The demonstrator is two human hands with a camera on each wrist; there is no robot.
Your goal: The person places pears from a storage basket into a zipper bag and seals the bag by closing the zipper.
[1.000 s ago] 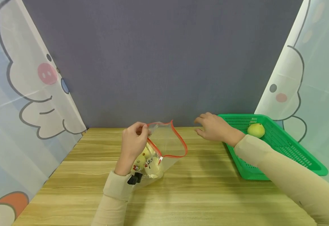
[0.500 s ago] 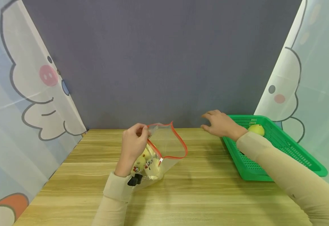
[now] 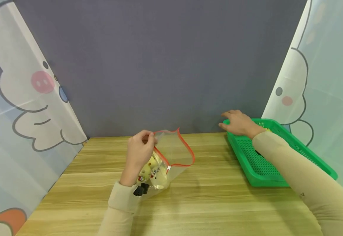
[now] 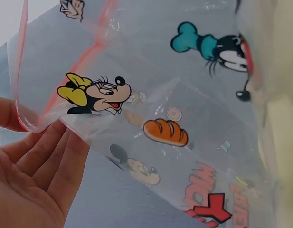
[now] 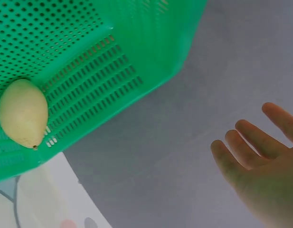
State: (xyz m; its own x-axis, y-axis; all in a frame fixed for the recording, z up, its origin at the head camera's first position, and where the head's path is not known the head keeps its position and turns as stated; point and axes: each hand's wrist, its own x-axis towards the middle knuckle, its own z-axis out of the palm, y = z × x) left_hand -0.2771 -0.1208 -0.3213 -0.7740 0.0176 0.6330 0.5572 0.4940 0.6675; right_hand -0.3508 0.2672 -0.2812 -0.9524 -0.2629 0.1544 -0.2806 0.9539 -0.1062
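Above the table [image 3: 206, 196], our left hand [image 3: 141, 147] is pinching a "MIC"-lettered bag [image 3: 163, 167], our loose-fingered right hand [image 3: 237, 123] hovering near a basket [image 3: 261, 162].

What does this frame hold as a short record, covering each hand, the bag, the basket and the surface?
Left hand: pinches the edge of the clear bag
Right hand: holding nothing, near the far left corner of the green basket
Bag mouth: open, red-edged
Bag contents: yellow fruit, count unclear
Basket contents: one pale pear-shaped fruit visible
Surface: wooden table
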